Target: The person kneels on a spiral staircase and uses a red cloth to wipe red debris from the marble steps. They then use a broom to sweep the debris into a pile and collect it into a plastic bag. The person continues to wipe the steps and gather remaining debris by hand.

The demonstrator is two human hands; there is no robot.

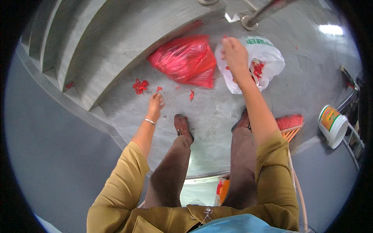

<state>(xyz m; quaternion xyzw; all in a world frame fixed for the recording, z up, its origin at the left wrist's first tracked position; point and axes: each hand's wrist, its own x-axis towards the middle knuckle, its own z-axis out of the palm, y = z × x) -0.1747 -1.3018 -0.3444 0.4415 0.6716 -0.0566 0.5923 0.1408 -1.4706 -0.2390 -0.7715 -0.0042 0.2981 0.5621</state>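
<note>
My left hand [156, 102], with a silver bangle at its wrist, reaches low over the grey floor, fingers slightly apart. Just beyond its fingertips lies a small red scrap [159, 88]. A larger clump of red scraps [140, 86] lies to its left, and another red piece [191, 95] to its right. My right hand [235, 55], a little blurred, is over the left side of an open white plastic bag [275, 58] with green print. A bit of red [224, 37] shows at its fingertips. Red scraps [258, 69] are visible inside the bag. Beside it rests a full red plastic bag [186, 59].
Curved grey steps [122, 38] rise at the upper left, with a red scrap [70, 84] in a step corner. A metal post [249, 22] stands beyond the white bag. To the right are a red-bristled broom [290, 122] and a white bucket [333, 126] lying tipped.
</note>
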